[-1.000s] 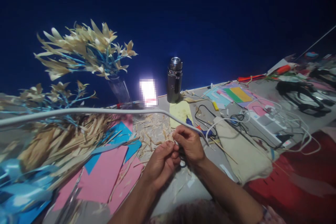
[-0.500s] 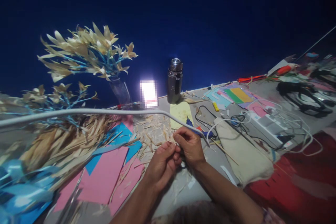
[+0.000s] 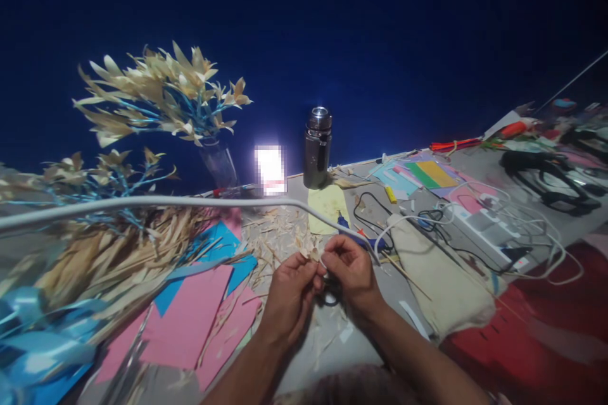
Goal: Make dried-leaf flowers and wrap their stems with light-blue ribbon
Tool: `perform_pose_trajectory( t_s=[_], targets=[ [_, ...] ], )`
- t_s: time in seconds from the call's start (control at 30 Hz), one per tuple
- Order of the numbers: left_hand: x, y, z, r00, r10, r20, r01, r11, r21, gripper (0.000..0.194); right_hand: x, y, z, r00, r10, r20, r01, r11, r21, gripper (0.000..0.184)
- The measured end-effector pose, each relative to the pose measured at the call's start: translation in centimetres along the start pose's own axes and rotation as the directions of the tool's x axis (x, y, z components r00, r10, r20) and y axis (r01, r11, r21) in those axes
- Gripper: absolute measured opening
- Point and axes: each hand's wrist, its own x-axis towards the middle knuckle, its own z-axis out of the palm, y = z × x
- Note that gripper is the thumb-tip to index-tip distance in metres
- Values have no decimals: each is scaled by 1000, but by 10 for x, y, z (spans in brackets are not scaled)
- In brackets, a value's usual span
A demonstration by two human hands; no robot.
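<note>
My left hand (image 3: 289,296) and my right hand (image 3: 352,275) meet low in the middle of the view, fingertips pinched together. Between them sits a small tan dried-leaf piece (image 3: 313,255), held by the left fingertips. The right fingers curl closed against it; a dark ring-shaped thing shows under the right hand, too dim to name. A white cable (image 3: 156,202) runs across just behind both hands. Tan leaf scraps (image 3: 275,237) litter the grey table (image 3: 332,342) around them.
Pink paper sheets (image 3: 185,323) and blue paper (image 3: 223,247) lie at left beside dried-leaf bundles (image 3: 114,253). A vase of leaf sprays (image 3: 161,92), a metal flask (image 3: 316,147), a yellow sheet (image 3: 327,205), a cloth pouch (image 3: 437,272), a power strip with cords (image 3: 489,228) and coloured papers (image 3: 418,174) stand behind.
Both hands have shifted slightly toward me and to the right, staying pinched together. The left fingers have lifted, so the leaf piece now shows at their tips.
</note>
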Motion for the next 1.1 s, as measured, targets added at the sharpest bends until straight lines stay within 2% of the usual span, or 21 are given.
perform_pose_trajectory(
  t_s=[0.1,0.23,0.43,0.77,1.1],
  targets=[
    [-2,0,0,991,124,-40,-117,983,141,31,-6,0,-2,995,68,68,-71,996,46,32],
    [-5,-3,-3,968,248,-46,-227,936,268,20,-10,3,-8,990,76,121,-87,993,80,33],
    [-4,-10,-11,941,336,-41,-294,870,395,12,-10,7,-13,997,14,79,-14,1000,7,30],
    [-7,-9,-11,901,433,-38,-344,764,546,11,-10,11,-17,995,8,98,-8,1000,-10,26],
    [-9,-3,-10,798,584,152,-528,555,642,20,-10,9,-15,988,55,141,-68,994,87,24]
  ],
)
